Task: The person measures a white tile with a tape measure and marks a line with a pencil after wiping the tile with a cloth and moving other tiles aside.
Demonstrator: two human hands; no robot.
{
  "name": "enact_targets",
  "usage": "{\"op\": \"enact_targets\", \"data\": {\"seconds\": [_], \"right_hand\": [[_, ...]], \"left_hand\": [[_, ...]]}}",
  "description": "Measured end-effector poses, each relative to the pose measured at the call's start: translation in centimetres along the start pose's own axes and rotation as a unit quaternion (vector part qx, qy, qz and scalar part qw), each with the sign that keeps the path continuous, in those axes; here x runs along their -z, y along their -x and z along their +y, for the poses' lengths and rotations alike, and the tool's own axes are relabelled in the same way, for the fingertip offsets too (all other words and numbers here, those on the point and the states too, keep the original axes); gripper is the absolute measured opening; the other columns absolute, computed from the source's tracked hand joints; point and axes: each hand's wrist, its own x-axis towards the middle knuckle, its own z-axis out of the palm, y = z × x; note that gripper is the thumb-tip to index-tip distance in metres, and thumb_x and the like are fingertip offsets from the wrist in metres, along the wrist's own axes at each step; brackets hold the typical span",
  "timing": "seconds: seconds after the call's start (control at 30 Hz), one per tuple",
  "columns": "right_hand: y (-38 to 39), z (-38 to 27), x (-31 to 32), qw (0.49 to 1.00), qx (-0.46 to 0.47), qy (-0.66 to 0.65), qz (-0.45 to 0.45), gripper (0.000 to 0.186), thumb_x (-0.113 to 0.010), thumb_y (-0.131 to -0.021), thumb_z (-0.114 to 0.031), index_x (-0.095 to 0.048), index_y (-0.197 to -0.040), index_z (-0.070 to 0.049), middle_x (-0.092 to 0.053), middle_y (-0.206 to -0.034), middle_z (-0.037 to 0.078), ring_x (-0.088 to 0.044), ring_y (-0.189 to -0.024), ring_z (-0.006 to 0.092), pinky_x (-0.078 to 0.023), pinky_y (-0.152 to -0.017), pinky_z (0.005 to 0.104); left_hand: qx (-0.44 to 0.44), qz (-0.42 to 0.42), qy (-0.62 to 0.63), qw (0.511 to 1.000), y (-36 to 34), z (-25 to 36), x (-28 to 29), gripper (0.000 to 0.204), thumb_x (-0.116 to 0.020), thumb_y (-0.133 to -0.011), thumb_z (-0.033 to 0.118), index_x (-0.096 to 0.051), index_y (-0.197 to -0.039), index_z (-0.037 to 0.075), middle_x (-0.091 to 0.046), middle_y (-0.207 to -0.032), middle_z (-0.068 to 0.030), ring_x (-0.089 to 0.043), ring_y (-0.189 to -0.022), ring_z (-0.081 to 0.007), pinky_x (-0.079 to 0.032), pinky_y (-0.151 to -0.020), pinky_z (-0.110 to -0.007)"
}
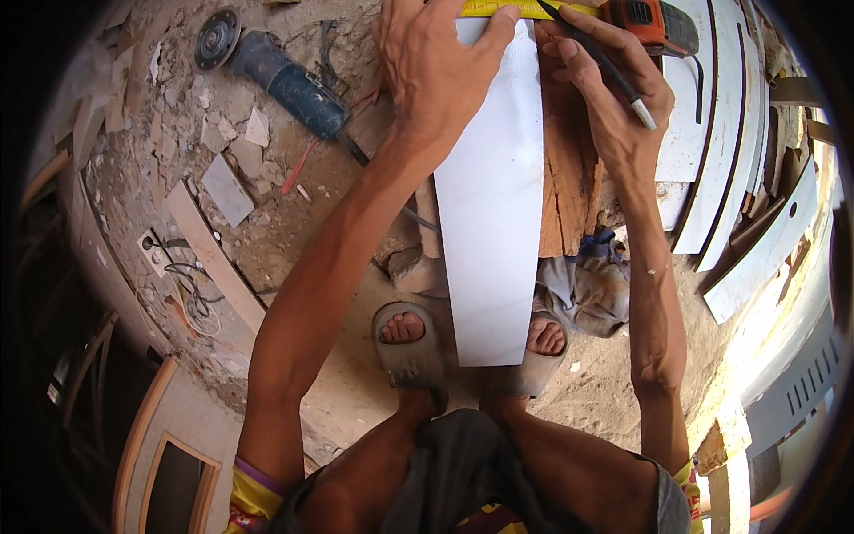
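While you stand on the dusty floor (338, 392) in grey sandals (411, 354), a long white panel (492, 222) runs from above your toes away toward the top edge of the view. Its near end hides part of your right foot; its far end lies on a rough wooden block (567, 191). A crumpled grey cloth (583, 294) sits on the floor just beside the panel's right edge, near that foot.

Farther out, your left hand (440, 67) lies spread and flat on the far left corner of the panel, fingers pressing down, grasping nothing. Your right hand (614, 98) is clenched around a dark pencil (596, 58), its tip meeting the yellow tape measure (498, 7) stretched across the panel's far end. The tape's orange case (654, 22) rests just beyond your right hand.

To the left, a blue angle grinder (276, 71) lies among tile scraps on the floor, well apart from the panel. To the right, curved white strips (725, 133) are stacked.
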Motion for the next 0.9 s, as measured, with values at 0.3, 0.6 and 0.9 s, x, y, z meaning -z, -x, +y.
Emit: {"op": "enact_targets", "data": {"seconds": [0.3, 0.6, 0.9], "right_hand": [[-1.7, 2.1, -0.2, 0.997, 0.027, 0.057, 0.036, 0.027, -0.075, -0.106, -0.026, -0.07, -0.101, 0.0, -0.081, -0.086, 0.012, -0.075, -0.07, 0.0138, -0.061, -0.063, 0.0273], [-1.4, 2.6, -1.1, 0.993, 0.034, 0.094, 0.055, 0.028, -0.071, -0.109, -0.029, -0.069, -0.098, -0.002, -0.078, -0.079, 0.008, -0.073, -0.066, 0.0106, -0.059, -0.061, 0.0253], [-1.7, 2.7, -1.2, 0.995, 0.029, 0.079, 0.054, 0.03, -0.072, -0.108, -0.031, -0.069, -0.099, -0.003, -0.078, -0.079, 0.008, -0.072, -0.066, 0.0102, -0.058, -0.06, 0.025]], "left_hand": [[0.04, -0.011, -0.012, 0.999, 0.3, -0.1, -0.5, 0.025, -0.084, -0.09, 0.022, -0.079, -0.112, 0.012, -0.063, -0.101, -0.0116, -0.062, -0.103, -0.0323, -0.046, -0.095, -0.045], [0.066, -0.012, -0.011, 0.998, 0.1, 0.5, -0.5, 0.024, -0.085, -0.09, 0.02, -0.078, -0.111, 0.011, -0.062, -0.103, -0.0104, -0.06, -0.107, -0.0299, -0.045, -0.099, -0.043], [0.055, 0.002, 0.024, 0.998, 0.1, -0.7, -1.5, 0.023, -0.084, -0.089, 0.017, -0.077, -0.11, 0.009, -0.064, -0.105, -0.0098, -0.06, -0.107, -0.029, -0.047, -0.098, -0.042]]}}
